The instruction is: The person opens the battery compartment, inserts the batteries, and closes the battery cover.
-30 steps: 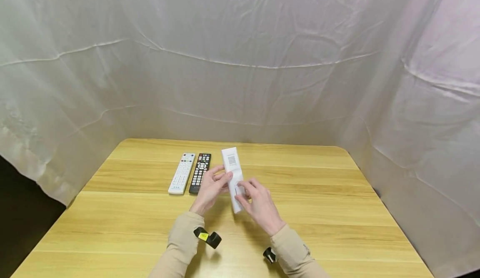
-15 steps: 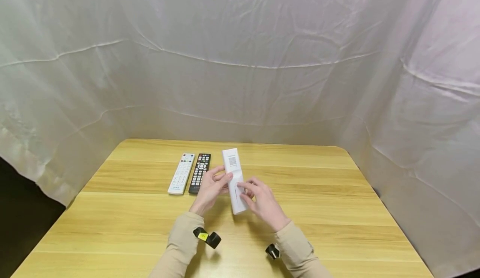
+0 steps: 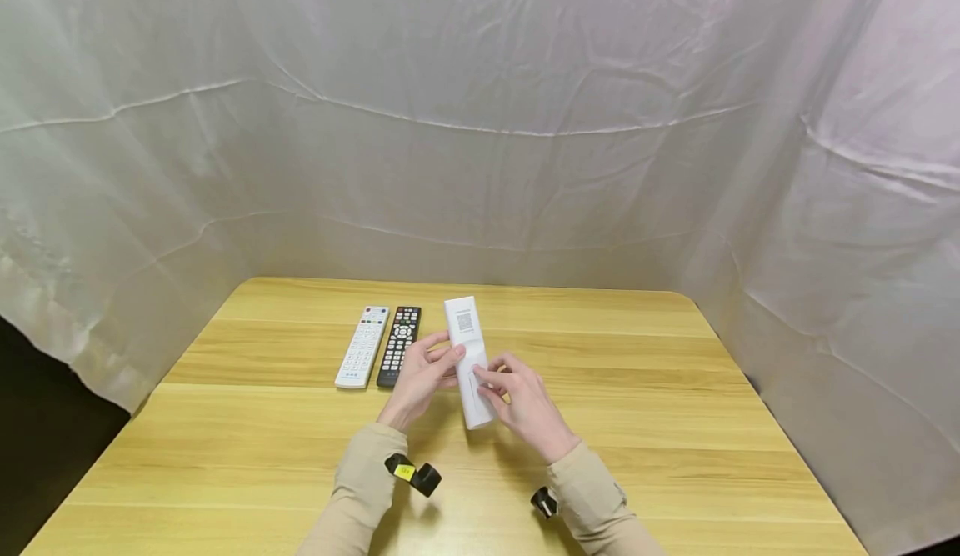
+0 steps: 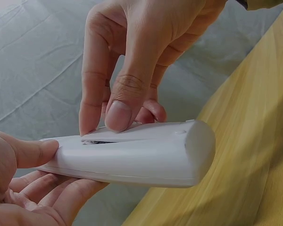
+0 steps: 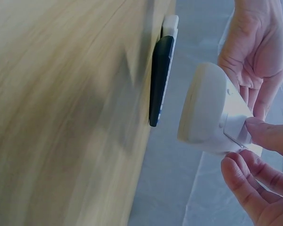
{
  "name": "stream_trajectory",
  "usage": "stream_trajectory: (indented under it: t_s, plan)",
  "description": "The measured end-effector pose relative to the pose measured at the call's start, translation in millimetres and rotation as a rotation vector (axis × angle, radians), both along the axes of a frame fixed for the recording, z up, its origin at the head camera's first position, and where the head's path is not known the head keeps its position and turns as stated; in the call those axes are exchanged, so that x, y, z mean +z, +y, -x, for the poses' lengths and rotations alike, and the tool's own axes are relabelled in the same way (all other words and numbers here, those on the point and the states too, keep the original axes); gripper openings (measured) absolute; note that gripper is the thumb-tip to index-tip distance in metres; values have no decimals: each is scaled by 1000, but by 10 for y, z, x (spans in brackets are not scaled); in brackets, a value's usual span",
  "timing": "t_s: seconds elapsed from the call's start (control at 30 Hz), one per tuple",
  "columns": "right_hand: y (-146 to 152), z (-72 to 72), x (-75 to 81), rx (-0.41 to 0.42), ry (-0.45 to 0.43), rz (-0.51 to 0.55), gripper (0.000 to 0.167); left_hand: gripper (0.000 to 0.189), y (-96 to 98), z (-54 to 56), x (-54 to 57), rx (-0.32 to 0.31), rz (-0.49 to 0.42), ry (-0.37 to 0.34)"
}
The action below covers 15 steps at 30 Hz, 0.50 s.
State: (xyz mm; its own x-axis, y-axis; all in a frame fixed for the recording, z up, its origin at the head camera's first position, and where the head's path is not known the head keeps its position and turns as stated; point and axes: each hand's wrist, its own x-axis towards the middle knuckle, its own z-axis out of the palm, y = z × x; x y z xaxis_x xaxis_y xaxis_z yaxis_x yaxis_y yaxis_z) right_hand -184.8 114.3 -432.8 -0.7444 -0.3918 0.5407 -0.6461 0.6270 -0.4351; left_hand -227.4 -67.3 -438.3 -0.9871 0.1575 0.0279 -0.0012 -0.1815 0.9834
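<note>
A white remote control [image 3: 467, 323], back side up with a printed code near its far end, is held above the table. My left hand [image 3: 420, 377] grips its left edge, thumb on top and fingers beneath. The remote's battery cover [image 4: 155, 131] is tilted, one end raised over a narrow dark gap in the left wrist view. My right hand [image 3: 531, 410] pinches this cover between thumb and index finger near the raised end. From the right wrist view, the remote's rounded near end [image 5: 203, 108] faces the camera. The battery compartment's inside is mostly hidden.
Left of my hands, a white remote [image 3: 363, 349] and a black remote [image 3: 400, 341] lie side by side, buttons up, on the wooden table [image 3: 637, 389]. Pale curtains [image 3: 480, 181] hang behind the table and at its sides.
My right thumb has moved up from the remote's lower part toward the index finger, and the right hand has shifted slightly right. My left hand keeps its grip on the remote.
</note>
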Motion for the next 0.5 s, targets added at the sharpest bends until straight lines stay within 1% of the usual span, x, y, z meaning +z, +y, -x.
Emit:
stream_trajectory:
  t_s: [0.23,0.5]
  plan:
    - [-15,-6,-8,-10,5,-7,31,45,-3,3,-3,1,5,-7]
    - [-41,-24,-21,-49,34,-31,30,45,-5,5,5,-1,2,-15]
